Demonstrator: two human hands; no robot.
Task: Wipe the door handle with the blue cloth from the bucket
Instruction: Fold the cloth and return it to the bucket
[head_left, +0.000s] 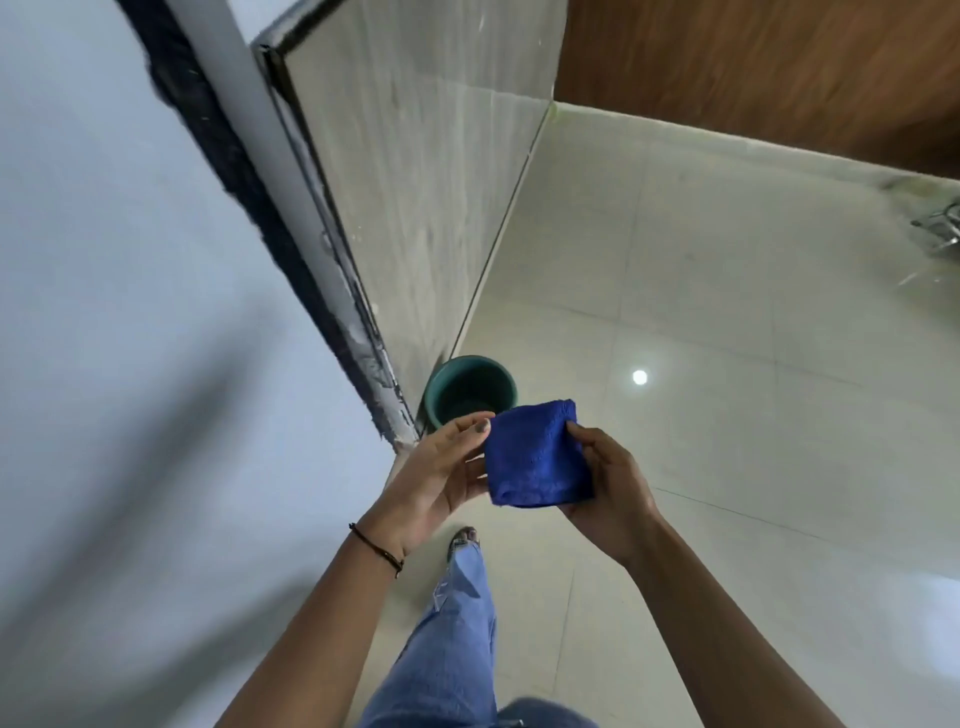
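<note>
A folded blue cloth (537, 457) is held between both hands at waist height, above the floor. My left hand (441, 473) pinches its left edge with the thumb on top. My right hand (605, 488) grips its right edge. Just beyond the cloth a green bucket (470, 389) stands on the floor against the wall corner, partly hidden by my left fingers. No door handle is in view.
A pale blue-grey door or wall panel (130, 312) fills the left, edged by a dark frame (322, 291). A tiled wall (426, 182) runs to the corner. Glossy tiled floor (727, 364) spreads right; a metal object (940, 234) sits at the far right. My leg in jeans (457, 623) is below.
</note>
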